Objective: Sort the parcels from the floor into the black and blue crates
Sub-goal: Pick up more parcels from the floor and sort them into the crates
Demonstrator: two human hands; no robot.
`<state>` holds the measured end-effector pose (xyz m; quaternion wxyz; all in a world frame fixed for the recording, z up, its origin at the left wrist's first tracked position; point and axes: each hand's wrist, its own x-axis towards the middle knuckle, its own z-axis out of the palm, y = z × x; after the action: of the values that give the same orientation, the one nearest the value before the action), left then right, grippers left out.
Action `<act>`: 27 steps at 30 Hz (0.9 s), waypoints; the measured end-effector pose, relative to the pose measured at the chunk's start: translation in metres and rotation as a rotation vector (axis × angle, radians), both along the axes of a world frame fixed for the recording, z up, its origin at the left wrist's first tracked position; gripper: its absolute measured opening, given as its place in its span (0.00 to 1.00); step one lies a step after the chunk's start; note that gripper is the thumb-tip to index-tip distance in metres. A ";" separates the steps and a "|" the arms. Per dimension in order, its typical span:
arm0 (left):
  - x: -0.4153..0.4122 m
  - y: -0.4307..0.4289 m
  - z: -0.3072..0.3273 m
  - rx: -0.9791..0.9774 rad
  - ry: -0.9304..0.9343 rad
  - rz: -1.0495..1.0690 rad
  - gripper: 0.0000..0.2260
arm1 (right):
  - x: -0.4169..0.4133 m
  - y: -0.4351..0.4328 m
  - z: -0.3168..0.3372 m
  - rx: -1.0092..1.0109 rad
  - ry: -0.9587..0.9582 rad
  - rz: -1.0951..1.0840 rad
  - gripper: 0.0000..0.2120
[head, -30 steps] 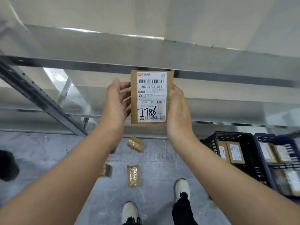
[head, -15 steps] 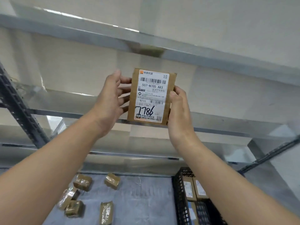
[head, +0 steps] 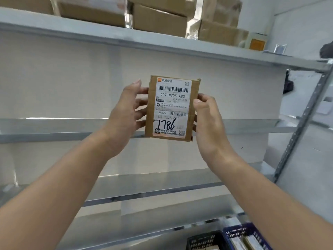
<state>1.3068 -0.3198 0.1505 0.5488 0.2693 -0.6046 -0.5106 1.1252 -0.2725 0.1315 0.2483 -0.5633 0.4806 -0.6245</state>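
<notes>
Two hands hold one brown parcel (head: 172, 107) upright at the centre of the frame, in front of grey metal shelving (head: 72, 127). On its left edge the left hand (head: 122, 120) curls its fingers (head: 142, 102) round to the back, thumb raised beside the upper corner. At the right edge the right hand (head: 209, 123) pinches it, thumb on the front, fingers hidden behind. The white label (head: 171, 98) (handwritten 7786) faces the camera. At the lower right sit the black crate (head: 201, 239) and blue crate (head: 234, 230), side by side
</notes>
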 end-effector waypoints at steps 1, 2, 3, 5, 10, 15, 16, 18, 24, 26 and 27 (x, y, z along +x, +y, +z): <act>-0.002 -0.001 0.008 -0.027 -0.007 -0.020 0.24 | -0.002 0.001 0.008 -0.020 -0.004 -0.024 0.13; -0.004 -0.003 0.015 -0.054 -0.019 -0.042 0.24 | -0.003 0.002 0.016 -0.039 -0.005 -0.048 0.13; -0.005 -0.005 0.022 -0.077 -0.030 -0.063 0.23 | -0.004 0.003 0.023 -0.057 0.001 -0.074 0.13; -0.008 -0.009 0.035 -0.104 -0.031 -0.106 0.22 | -0.004 0.003 0.037 -0.090 0.004 -0.114 0.12; -0.009 -0.022 0.048 -0.144 -0.022 -0.192 0.21 | 0.003 0.000 0.056 -0.144 -0.011 -0.172 0.23; -0.005 -0.034 0.050 -0.168 -0.046 -0.273 0.21 | 0.012 0.002 0.055 -0.162 -0.019 -0.257 0.23; -0.005 -0.035 0.050 -0.174 -0.048 -0.293 0.20 | 0.013 0.003 0.053 -0.163 -0.022 -0.275 0.23; -0.006 -0.037 0.050 -0.185 -0.055 -0.333 0.19 | 0.015 0.007 0.050 -0.166 -0.032 -0.302 0.23; -0.019 -0.031 0.039 -0.184 -0.070 -0.454 0.19 | 0.014 0.026 0.040 -0.164 -0.070 -0.416 0.22; -0.025 -0.027 0.034 -0.182 -0.086 -0.494 0.23 | 0.011 0.037 0.035 -0.156 -0.081 -0.467 0.20; -0.030 -0.024 0.032 -0.181 -0.093 -0.511 0.25 | 0.009 0.043 0.033 -0.150 -0.085 -0.491 0.18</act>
<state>1.2772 -0.3436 0.1822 0.3959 0.0809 -0.7207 -0.5634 1.1338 -0.2295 0.1643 0.0667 -0.4199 0.5445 -0.7230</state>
